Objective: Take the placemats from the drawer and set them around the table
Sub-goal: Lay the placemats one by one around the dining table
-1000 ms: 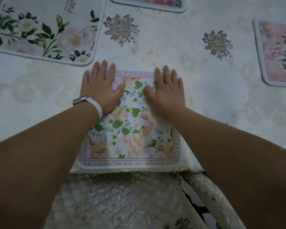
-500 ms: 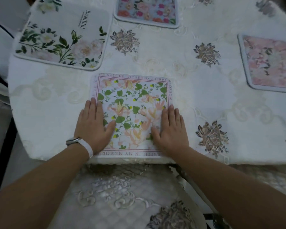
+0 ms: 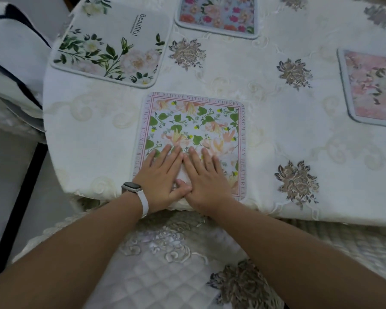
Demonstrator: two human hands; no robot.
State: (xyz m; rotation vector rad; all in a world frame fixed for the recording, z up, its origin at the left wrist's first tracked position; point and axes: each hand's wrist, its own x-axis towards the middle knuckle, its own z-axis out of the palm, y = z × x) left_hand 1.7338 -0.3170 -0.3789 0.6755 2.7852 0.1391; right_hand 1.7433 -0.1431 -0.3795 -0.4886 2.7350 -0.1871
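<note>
white embroidered tablecloth [image 3: 243, 70] — four floral placemats [image 3: 194, 121]

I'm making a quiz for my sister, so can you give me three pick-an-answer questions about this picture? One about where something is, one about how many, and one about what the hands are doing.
1. Where on the table does the pink placemat lie?
A. Far right.
B. Under both hands.
C. In a drawer.

2. How many placemats show?
A. Two.
B. Four.
C. Six.

3. How do the left hand and right hand lie?
A. Curled into fists.
B. Lifting a mat.
C. Flat on the leafy placemat.

Answers:
1 A, it lies at the right, apart from the hands.
2 B, the pink placemat, leafy placemat, blue-flowered placemat and white placemat marked Beautiful.
3 C, straight fingers press it, side by side.
</note>
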